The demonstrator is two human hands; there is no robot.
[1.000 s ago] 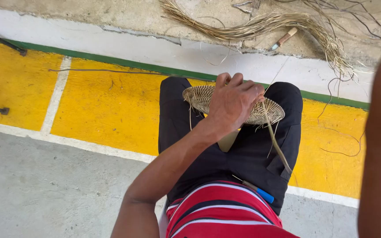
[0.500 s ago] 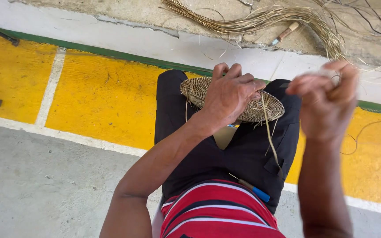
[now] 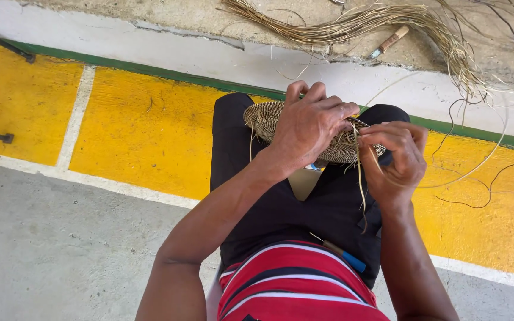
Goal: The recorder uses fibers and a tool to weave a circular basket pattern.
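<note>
Yellow-painted concrete floor [image 3: 144,131] under my knees, bordered by a green stripe [image 3: 150,70] and white lines, grey bare concrete nearer me. Observation: a woven disc [image 3: 269,119], flat and roughly oval, rests on my lap over black trousers [image 3: 281,208], its long axis running left to right across both thighs, its face tilted slightly up toward the camera. Weave is tight, coiled, tan with darker flecks; the rim at the left edge is exposed, the middle covered by my left hand [image 3: 310,128]. That hand lies palm down on the disc, fingers curled together and pressing on it. My right hand [image 3: 397,157] sits just beside, at the disc's right edge, thumb and fingertips pinched shut on a thin pale strand [image 3: 361,178]. The strand hangs down from the pinch over my right thigh, and a finer length loops out to the right over the yellow paint. Beyond the stripe, on rough cement, lies a loose bundle of dry fibres [image 3: 352,24], long axis left to right, curving down at its right end; a wooden-handled knife [image 3: 388,43] lies at an angle against it. A slim tool with a blue tip [image 3: 343,254] rests by my striped shirt [image 3: 298,285].
</note>
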